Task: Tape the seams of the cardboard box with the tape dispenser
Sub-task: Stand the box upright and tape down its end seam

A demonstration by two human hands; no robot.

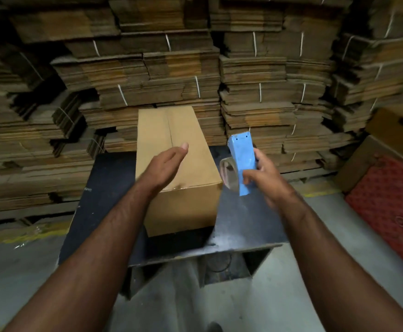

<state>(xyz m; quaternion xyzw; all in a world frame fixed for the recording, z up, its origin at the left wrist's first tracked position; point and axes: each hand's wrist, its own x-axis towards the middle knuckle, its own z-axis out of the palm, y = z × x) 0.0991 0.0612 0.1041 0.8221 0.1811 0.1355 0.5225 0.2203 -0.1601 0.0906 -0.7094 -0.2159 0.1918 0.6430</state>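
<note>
A long brown cardboard box [190, 130] lies closed on a dark work table [104, 188], its centre seam running away from me. My left hand [164, 166] hovers flat over the near part of the box top, fingers stretched out and apart, holding nothing. To the right of the box, my right hand [260, 178] grips a blue tape dispenser [241, 159] held upright, with its roll of tape [229, 173] on the left side. The dispenser is off the box, beside its near right corner. A shiny strip shows at the box's near top edge.
Tall stacks of bundled flat cardboard [255, 92] fill the whole background behind the table. A red patterned mat [392, 212] and another brown box [396, 130] are on the floor at right. The table's open underside [224, 267] faces me above grey concrete floor.
</note>
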